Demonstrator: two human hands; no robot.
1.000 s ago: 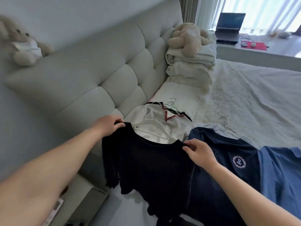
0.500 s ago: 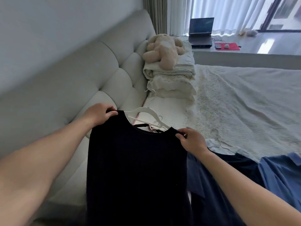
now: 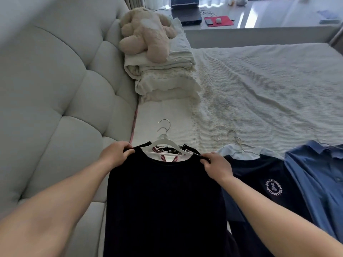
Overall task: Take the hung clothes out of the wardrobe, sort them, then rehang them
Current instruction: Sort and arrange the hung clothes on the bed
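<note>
A black top [image 3: 163, 197] on a white plastic hanger [image 3: 166, 143] is spread over the bed's near left part. My left hand [image 3: 116, 155] pinches its left shoulder and my right hand [image 3: 215, 165] pinches its right shoulder. Under its neckline shows a white garment with red and black trim [image 3: 168, 158] on its own hanger. To the right lies a navy T-shirt with a round white print [image 3: 267, 182], over a pale blue shirt [image 3: 241, 152] on a wire hanger. A blue button shirt [image 3: 319, 175] lies at the far right.
The bed [image 3: 259, 93] has a ribbed white cover. A tufted pale headboard [image 3: 61, 86] runs along the left. Folded bedding [image 3: 163, 78] with a plush toy [image 3: 146, 32] on top sits at the head. Beyond the bed, a ledge holds a laptop [image 3: 186, 13] and a red mat.
The black top has been lowered and laid over the white garment, with both hands still at its shoulders. The camera has tilted down toward the bed.
</note>
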